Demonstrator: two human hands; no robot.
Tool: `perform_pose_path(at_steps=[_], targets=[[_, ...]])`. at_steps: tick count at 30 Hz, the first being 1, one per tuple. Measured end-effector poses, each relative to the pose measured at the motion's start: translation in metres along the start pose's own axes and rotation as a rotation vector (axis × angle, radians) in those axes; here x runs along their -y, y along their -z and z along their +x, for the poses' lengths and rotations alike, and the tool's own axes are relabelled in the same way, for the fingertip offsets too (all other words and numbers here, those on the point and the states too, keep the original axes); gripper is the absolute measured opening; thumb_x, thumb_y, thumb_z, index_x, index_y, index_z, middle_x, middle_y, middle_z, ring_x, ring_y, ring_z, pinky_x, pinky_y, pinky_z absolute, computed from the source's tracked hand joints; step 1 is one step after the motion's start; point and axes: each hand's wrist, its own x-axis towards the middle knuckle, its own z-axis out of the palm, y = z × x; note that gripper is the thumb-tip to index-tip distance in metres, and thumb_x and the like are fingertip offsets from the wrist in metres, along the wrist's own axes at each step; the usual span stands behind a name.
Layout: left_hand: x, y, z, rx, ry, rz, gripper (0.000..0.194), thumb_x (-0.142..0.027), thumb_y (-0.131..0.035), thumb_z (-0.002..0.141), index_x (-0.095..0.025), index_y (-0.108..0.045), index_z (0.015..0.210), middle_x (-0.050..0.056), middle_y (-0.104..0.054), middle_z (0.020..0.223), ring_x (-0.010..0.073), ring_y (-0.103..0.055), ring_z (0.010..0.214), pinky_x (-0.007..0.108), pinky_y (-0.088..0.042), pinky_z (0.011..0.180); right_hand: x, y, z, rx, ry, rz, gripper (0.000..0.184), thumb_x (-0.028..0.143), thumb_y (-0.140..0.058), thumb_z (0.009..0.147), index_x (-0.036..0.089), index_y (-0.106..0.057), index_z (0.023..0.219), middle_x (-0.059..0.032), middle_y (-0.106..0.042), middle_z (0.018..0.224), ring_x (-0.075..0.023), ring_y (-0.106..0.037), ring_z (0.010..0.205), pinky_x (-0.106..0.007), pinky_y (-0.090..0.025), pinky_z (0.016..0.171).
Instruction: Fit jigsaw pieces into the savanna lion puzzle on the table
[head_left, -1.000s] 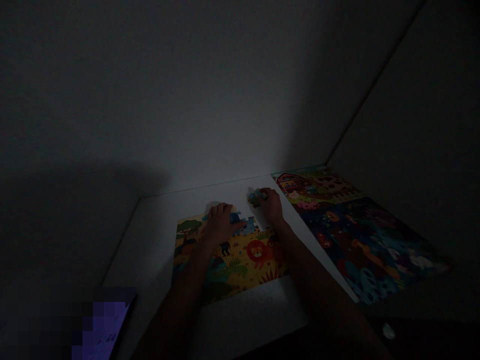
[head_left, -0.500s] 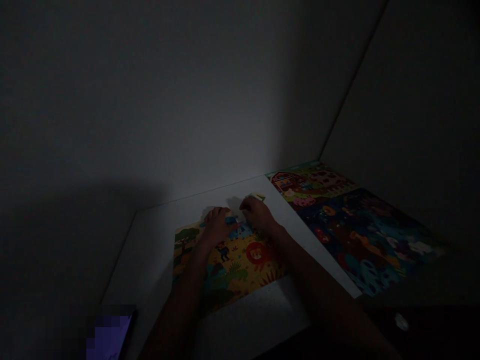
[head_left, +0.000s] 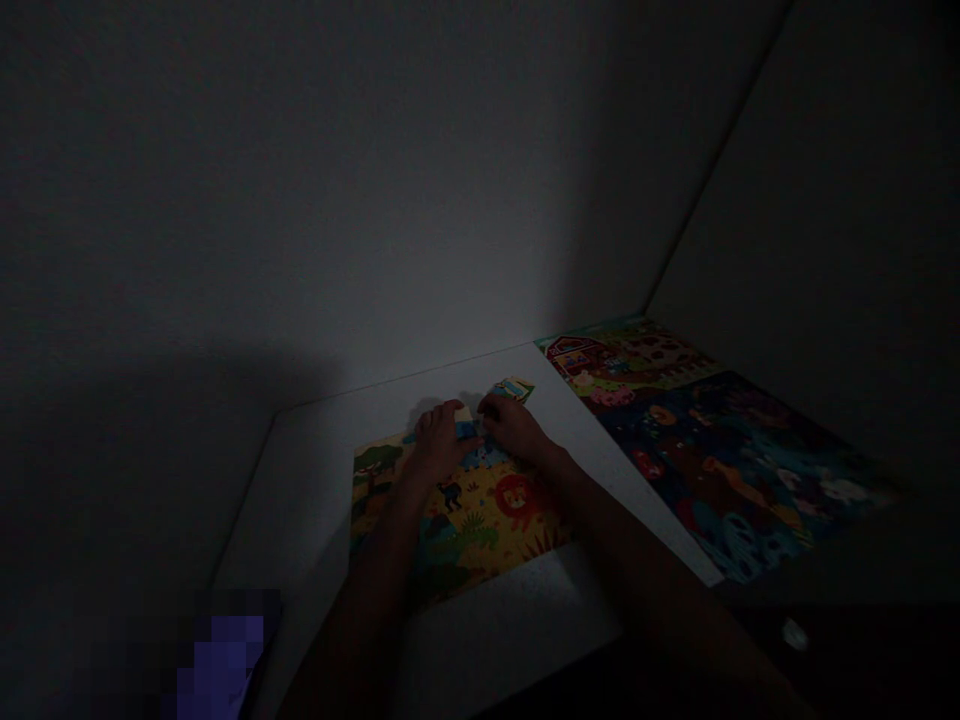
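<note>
From the head camera, in dim light, the left hand (head_left: 442,442) rests palm down on the upper edge of a partly built jigsaw puzzle (head_left: 480,525), its fingers reaching to the right. The right hand (head_left: 514,425) sits just beside it, with its fingers curved inward and the two sets of fingertips almost meeting. Directly between those fingertips lies a blue puzzle piece (head_left: 466,430). It seems pinched or pressed down, though the light is too poor to be sure, so I cannot tell whether either hand truly holds it. A loose printed piece (head_left: 513,390) lies just beyond the right hand's knuckles, on the white table (head_left: 322,500). Nearer the wrists, the puzzle shows a red lion (head_left: 516,500) below the right hand and a dark tree (head_left: 373,460) left of the left hand. Further right of the right hand are a farm-scene puzzle (head_left: 619,360) and a darker animal-scene puzzle (head_left: 731,470), side by side. Well behind the left hand, toward the lower left, sits a pixelated purple patch (head_left: 223,650).
</note>
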Motion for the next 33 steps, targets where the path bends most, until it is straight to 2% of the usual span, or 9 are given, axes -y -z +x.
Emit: perform_pose_path(at_steps=[5,11,19,27,33], targets=[[-0.001,0.003,-0.003,-0.008,-0.027,-0.012,0.055,-0.032,-0.073,0.079,-0.02,-0.048,0.127,0.012,-0.057,0.127,0.0333,-0.049,0.121,0.046,-0.036,0.104,-0.003,0.001,0.003,0.013,0.003,0.032,0.026,0.005,-0.05,0.075,0.014,-0.065,0.093,-0.0056,-0.068,0.09,-0.0168,-0.059,0.082,-0.026,-0.043,0.075],[0.001,0.004,-0.001,-0.033,-0.051,-0.083,0.045,-0.026,-0.07,0.081,-0.021,-0.051,0.122,0.011,-0.06,0.124,0.0333,-0.051,0.121,0.049,-0.035,0.107,-0.003,0.002,0.003,0.015,0.002,0.052,0.025,0.005,-0.051,0.074,0.014,-0.066,0.092,-0.0055,-0.068,0.09,-0.0171,-0.06,0.082,-0.027,-0.044,0.078],[0.004,0.007,-0.001,-0.065,-0.063,-0.322,0.039,-0.018,-0.061,0.081,-0.02,-0.055,0.12,0.008,-0.062,0.123,0.0245,-0.059,0.115,0.038,-0.046,0.101,-0.005,0.0,0.002,0.025,0.011,0.034,0.024,0.005,-0.051,0.077,0.014,-0.069,0.09,-0.0061,-0.07,0.09,-0.0172,-0.061,0.083,-0.027,-0.045,0.078],[0.0,0.012,-0.002,-0.092,-0.011,-0.475,0.033,-0.021,-0.06,0.077,-0.021,-0.064,0.11,0.005,-0.068,0.114,0.0226,-0.063,0.104,0.037,-0.05,0.095,0.002,0.003,-0.001,0.05,0.027,-0.084,0.024,0.008,-0.053,0.079,0.014,-0.072,0.094,-0.0098,-0.071,0.098,-0.0197,-0.063,0.09,-0.028,-0.045,0.082],[0.001,0.011,-0.001,-0.138,0.042,-0.544,0.033,-0.029,-0.061,0.076,-0.02,-0.064,0.107,0.004,-0.07,0.103,0.02,-0.065,0.09,0.033,-0.053,0.082,0.003,0.004,-0.002,0.056,0.028,-0.089,0.023,0.011,-0.053,0.083,0.015,-0.072,0.095,-0.0101,-0.072,0.1,-0.0197,-0.064,0.091,-0.028,-0.045,0.082]])
